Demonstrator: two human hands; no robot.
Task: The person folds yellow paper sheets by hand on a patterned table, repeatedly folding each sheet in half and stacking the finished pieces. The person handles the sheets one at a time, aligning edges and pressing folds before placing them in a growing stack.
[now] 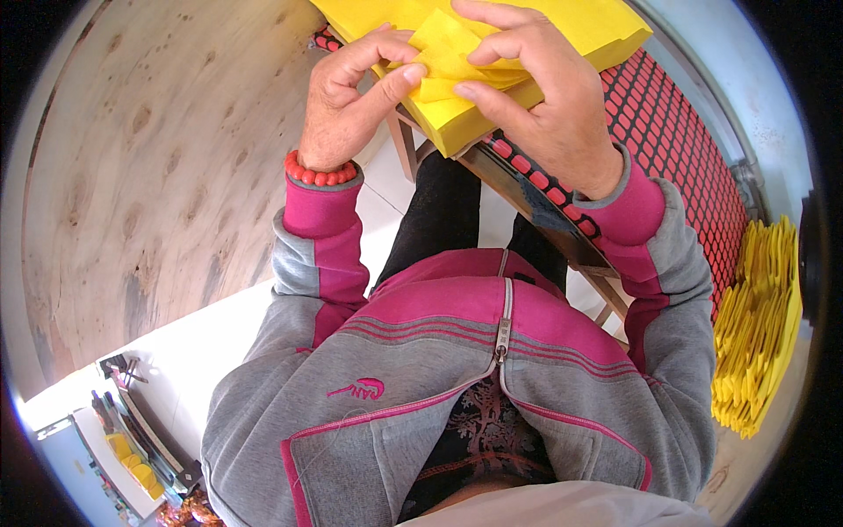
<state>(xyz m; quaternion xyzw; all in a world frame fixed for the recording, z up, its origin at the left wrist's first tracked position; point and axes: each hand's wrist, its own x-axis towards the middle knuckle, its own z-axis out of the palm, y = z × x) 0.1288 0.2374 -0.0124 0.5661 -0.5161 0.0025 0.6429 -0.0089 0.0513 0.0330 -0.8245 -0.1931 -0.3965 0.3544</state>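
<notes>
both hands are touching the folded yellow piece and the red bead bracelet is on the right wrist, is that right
Not quite: the head view shows the red bead bracelet at the wrist of the left hand, not the right hand. Both hands are touching the folded yellow piece.

My single fisheye view looks steeply down from head height, close over the grey-and-magenta jacket point(448, 307). I see the fingers point(502, 104) near the view's top edge.
</notes>
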